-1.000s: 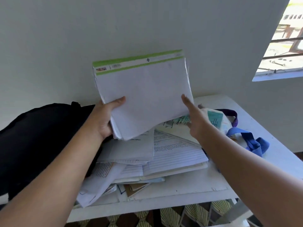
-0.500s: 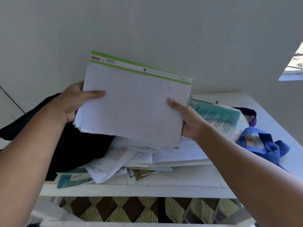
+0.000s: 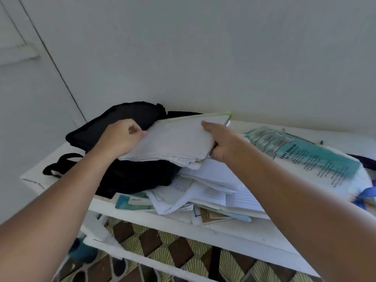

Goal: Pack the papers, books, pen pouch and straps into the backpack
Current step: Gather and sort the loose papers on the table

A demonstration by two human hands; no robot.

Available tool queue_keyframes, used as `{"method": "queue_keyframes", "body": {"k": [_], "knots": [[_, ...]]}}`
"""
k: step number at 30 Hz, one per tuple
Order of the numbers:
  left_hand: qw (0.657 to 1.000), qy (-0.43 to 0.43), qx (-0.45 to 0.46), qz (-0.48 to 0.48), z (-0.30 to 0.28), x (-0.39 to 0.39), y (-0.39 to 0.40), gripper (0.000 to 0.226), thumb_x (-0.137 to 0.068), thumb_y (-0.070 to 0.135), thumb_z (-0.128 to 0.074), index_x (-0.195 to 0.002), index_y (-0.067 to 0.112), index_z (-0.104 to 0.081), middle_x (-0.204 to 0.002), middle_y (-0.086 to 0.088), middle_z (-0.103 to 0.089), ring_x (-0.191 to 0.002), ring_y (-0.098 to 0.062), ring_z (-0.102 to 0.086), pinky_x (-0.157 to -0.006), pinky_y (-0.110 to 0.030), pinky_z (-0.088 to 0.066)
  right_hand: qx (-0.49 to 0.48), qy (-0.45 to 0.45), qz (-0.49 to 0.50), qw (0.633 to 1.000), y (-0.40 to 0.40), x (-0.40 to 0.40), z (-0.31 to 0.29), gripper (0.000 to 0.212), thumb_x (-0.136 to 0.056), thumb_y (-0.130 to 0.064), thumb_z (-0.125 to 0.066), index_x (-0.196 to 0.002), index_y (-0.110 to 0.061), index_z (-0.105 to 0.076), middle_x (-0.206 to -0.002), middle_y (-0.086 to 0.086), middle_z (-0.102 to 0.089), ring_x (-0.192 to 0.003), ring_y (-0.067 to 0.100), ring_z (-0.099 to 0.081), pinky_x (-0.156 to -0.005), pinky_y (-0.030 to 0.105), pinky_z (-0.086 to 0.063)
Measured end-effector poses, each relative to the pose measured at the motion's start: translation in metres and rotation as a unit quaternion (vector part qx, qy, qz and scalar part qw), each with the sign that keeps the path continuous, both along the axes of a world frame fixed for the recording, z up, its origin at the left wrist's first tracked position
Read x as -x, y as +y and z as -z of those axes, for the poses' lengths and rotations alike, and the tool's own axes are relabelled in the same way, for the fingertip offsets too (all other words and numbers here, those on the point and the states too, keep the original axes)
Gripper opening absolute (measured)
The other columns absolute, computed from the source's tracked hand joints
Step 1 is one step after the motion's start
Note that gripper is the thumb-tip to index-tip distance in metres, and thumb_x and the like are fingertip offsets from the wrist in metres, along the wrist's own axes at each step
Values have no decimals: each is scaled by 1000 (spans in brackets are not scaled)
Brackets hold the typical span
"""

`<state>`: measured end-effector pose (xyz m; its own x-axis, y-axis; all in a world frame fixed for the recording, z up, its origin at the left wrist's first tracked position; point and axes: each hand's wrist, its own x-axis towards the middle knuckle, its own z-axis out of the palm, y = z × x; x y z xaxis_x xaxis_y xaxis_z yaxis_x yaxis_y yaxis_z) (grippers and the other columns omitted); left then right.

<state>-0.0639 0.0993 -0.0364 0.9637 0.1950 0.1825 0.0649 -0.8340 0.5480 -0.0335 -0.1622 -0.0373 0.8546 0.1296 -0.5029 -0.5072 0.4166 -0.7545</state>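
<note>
- Papers (image 3: 179, 139), a thick white stack with a green strip along its far edge, are held tilted above the black backpack (image 3: 130, 176), their low near edge over the bag's dark body.
- Left hand (image 3: 120, 139) grips the stack's left edge, fingers curled over the top sheet.
- Right hand (image 3: 221, 143) clamps the stack's right edge, thumb lying on top and fingers tucked underneath.
- Backpack lies at the left end of the white table (image 3: 240, 231), against the wall, with a black strap (image 3: 59, 163) looping toward the table's left corner.
- Loose pile of sheets and booklets (image 3: 207, 196) sits in the middle of the table, spilling to its front edge and touching the backpack's right side.
- Teal printed sheet (image 3: 317, 161) lies on the right part of the table, partly behind the right forearm.
- Blue strap (image 3: 366, 194) and a purple one (image 3: 364, 161) show at the table's right end, blurred.
- Teal card (image 3: 132, 202) pokes out at the front edge just under the backpack.
- Patterned floor tiles (image 3: 183, 253) appear below the table.
</note>
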Motion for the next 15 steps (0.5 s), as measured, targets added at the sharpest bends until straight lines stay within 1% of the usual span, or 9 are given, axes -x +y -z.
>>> {"method": "queue_keyframes", "body": {"k": [2,4,6,9,11,12,13,14,15], "knots": [[999,30,-7,8,6,2,7,15,-92,41,-68,-92,26,-71,-91,12,-68,-89,-7,-62,-73,-28,-44,5,6,6,1000,16,-8,-5,20,-99,-13,-70,-116,-9,-62,-102,10,-74,-87,23,-72,-74,41,-62],[998,47,-27,8,10,0,14,14,-95,37,-65,-95,25,-71,-93,10,-68,-91,-12,-63,-77,-30,-44,17,7,-1,1000,34,-14,-9,27,-97,-10,-68,-123,-8,-59,-106,10,-72,-88,23,-72,-61,38,-60],[997,61,-46,8,12,-4,23,14,-97,34,-60,-98,25,-71,-97,11,-68,-94,-13,-62,-80,-31,-45,25,5,-13,1000,52,-19,-12,30,-97,-6,-66,-125,-7,-56,-114,12,-70,-94,26,-71,-57,38,-60],[993,72,-93,2,20,-17,38,20,-97,25,-49,-94,25,-69,-101,6,-67,-95,-19,-62,-83,-38,-53,29,7,-25,999,80,-30,-9,27,-98,-5,-64,-124,-8,-58,-121,14,-68,-104,28,-70,-64,43,-61],[984,56,-165,-25,26,-26,44,20,-96,23,-48,-97,27,-68,-113,-1,-60,-108,-29,-54,-88,-42,-52,34,12,-25,999,96,-36,-7,32,-97,-6,-66,-128,-9,-58,-123,14,-68,-108,29,-69,-70,44,-61],[973,49,-218,-50,29,-32,49,16,-96,25,-53,-104,30,-67,-122,-5,-53,-115,-33,-47,-93,-42,-47,42,18,-28,999,106,-39,-6,33,-96,-7,-67,-127,-9,-59,-124,13,-67,-109,29,-69,-77,44,-62],[959,44,-268,-77,31,-37,52,20,-95,26,-59,-113,32,-63,-128,-9,-46,-118,-35,-41,-97,-43,-41,43,30,-22,998,114,-42,-5,29,-95,-7,-68,-123,-9,-60,-125,12,-66,-110,29,-68,-85,44,-61],[948,42,-300,-100,34,-43,57,32,-91,25,-64,-122,31,-56,-133,-12,-41,-118,-36,-39,-99,-44,-38,52,40,-20,998,122,-45,-4,21,-94,-7,-67,-114,-10,-60,-125,11,-65,-112,28,-67,-93,44,-60],[943,45,-310,-114,34,-48,62,46,-88,21,-68,-130,27,-48,-134,-15,-39,-117,-38,-40,-98,-44,-38,51,49,-11,997,131,-49,-1,13,-94,-6,-66,-105,-10,-59,-125,10,-64,-113,28,-66,-99,44,-58]]}}
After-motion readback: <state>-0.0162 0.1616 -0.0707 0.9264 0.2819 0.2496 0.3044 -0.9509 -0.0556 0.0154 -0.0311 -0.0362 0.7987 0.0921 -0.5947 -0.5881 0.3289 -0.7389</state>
